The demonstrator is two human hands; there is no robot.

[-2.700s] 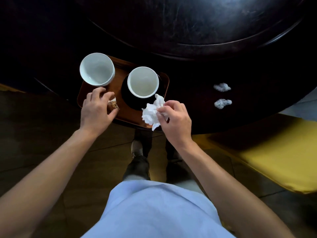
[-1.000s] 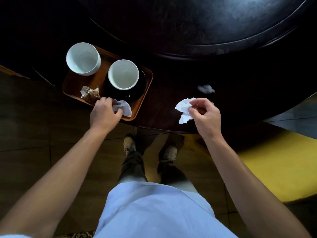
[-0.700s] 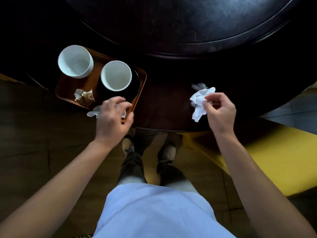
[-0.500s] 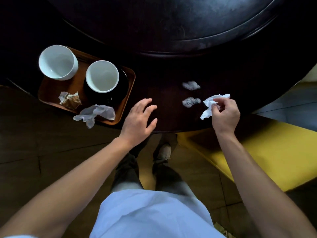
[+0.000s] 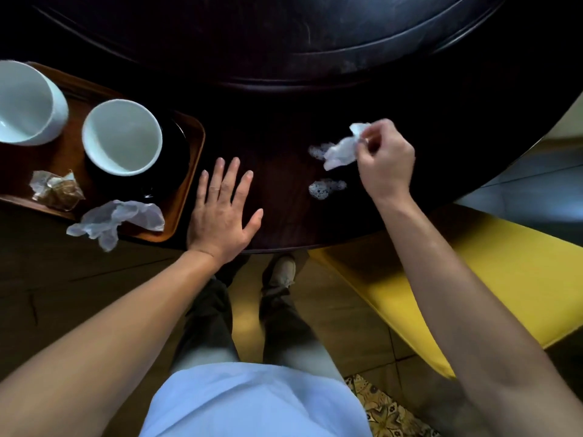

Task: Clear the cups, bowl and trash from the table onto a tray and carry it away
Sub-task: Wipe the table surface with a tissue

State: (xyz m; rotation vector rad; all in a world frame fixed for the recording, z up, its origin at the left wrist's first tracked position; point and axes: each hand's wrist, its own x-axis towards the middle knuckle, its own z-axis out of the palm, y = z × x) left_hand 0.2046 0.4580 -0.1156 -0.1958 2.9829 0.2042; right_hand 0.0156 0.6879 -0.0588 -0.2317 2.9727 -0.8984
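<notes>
Since half a second ago, left hand has settled flat on the desk, grip spread, beside the tray at left. Right hand grip pinches a white tissue above two scraps. No writing legible.

Glossy dark table (wood)

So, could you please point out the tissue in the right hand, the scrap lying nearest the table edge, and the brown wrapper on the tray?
tissue (image 5: 340,151): head view, middle of the crumpled white sheet.
scrap (image 5: 325,187): head view, centre of the speckled wad.
brown wrapper (image 5: 60,190): head view, its crinkled middle.
</notes>
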